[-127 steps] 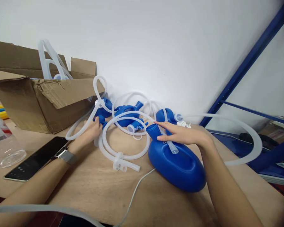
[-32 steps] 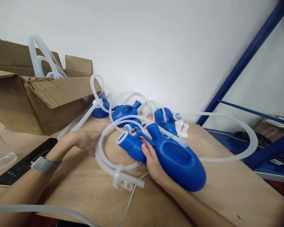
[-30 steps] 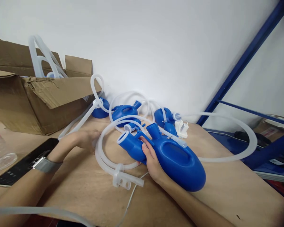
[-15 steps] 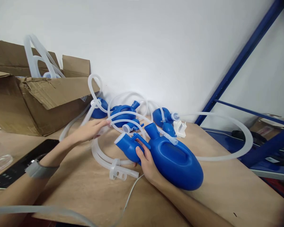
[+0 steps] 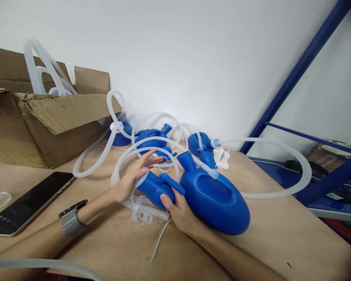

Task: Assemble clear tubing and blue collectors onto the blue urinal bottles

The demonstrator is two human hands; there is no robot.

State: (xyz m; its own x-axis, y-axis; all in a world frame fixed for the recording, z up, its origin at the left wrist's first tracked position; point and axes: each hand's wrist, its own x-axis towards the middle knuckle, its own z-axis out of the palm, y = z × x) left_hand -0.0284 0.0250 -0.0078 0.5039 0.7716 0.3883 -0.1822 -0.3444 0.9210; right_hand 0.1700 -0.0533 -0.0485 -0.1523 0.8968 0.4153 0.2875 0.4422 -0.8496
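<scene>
Over the tan table [image 5: 111, 242], the smooth, bulbous blue plastic spout [image 5: 155, 190] is grasped by the right hand [image 5: 181, 214], left of the oval jug [image 5: 216, 207]. Its round rim, touched by the spread left hand [image 5: 131, 177], is pointed left and slightly away, the long axis slanted.

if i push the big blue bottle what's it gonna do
The big blue bottle looks hollow, with an open neck, so it's probably light for its size. Its rounded sides could let it rock or roll, and the smooth surface may feel slippery.
</scene>
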